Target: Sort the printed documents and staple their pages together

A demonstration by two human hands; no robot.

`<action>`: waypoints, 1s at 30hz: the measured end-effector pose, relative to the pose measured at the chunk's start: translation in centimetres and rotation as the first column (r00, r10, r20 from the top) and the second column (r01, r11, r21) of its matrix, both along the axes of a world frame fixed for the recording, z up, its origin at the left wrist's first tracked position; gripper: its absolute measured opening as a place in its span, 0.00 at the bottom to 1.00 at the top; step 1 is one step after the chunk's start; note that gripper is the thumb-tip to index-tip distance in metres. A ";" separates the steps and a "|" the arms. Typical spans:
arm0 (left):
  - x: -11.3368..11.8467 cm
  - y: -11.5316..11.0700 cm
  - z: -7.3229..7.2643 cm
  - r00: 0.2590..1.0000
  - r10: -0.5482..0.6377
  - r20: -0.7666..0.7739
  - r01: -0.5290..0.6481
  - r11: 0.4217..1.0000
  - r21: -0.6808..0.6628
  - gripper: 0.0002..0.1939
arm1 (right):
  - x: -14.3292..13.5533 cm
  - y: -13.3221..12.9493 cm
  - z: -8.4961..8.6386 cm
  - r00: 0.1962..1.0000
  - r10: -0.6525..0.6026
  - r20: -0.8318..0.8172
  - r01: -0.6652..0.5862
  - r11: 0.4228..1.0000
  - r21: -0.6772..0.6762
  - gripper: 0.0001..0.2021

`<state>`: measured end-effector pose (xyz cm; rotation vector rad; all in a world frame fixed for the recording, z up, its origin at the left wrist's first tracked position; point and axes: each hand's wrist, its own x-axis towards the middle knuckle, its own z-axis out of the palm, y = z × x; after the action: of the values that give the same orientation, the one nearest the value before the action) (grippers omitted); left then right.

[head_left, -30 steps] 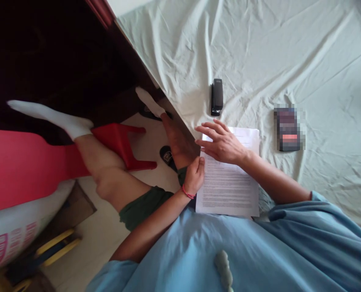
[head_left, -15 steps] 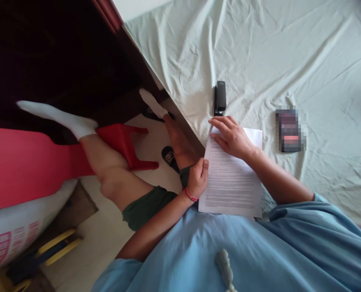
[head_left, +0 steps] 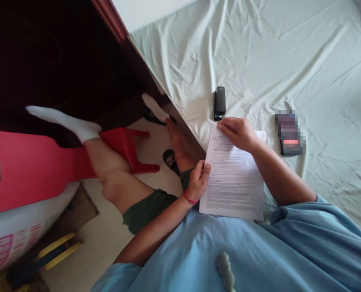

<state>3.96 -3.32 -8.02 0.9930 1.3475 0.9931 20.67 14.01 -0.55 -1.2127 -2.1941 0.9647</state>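
Sheets of printed paper (head_left: pixel 232 182) lie in front of my body, text side up, partly over the bed's edge. My left hand (head_left: pixel 199 181), with a red cord on its wrist, grips their left edge, thumb on top. At the top edge my right hand (head_left: pixel 237 132) pinches the paper between thumb and fingers, covering part of the upper text. Just beyond the top edge a black stapler (head_left: pixel 220 103) rests on the sheet-covered bed, touched by neither hand. How many sheets there are I cannot tell.
A phone (head_left: pixel 290 133), blurred out, lies on the pale bed sheet (head_left: pixel 259 73) to the right. On the left are a red plastic stool (head_left: pixel 119 146), a red chair (head_left: pixel 25 166) and a printed white sack (head_left: pixel 25 227). A black slipper (head_left: pixel 170 159) is on the floor.
My right hand has gone from fingers spread over the top left corner to a pinch on the top edge, slightly further right. My left hand keeps its grip.
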 end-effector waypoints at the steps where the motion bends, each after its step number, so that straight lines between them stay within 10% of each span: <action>1: 0.1 -0.1 -0.1 0.997 -0.015 0.074 0.017 0.999 -0.034 0.34 | -0.1 0.1 0.0 1.000 0.001 0.001 -0.001 1.000 0.002 0.16; 18: -0.9 -2.6 -1.3 0.901 -0.170 0.400 0.302 0.907 -0.293 0.44 | -0.5 0.0 -0.8 0.995 0.022 0.101 -0.022 1.000 -0.005 0.16; 30: -0.7 -5.4 -1.9 0.803 -0.469 0.369 0.547 0.825 -0.143 0.40 | -0.2 1.6 0.3 0.960 -0.015 0.280 -0.008 0.997 0.082 0.16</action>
<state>3.23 -8.75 -9.88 0.8945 0.8317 0.5247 20.49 15.56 -0.25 -1.3851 -2.4197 0.7280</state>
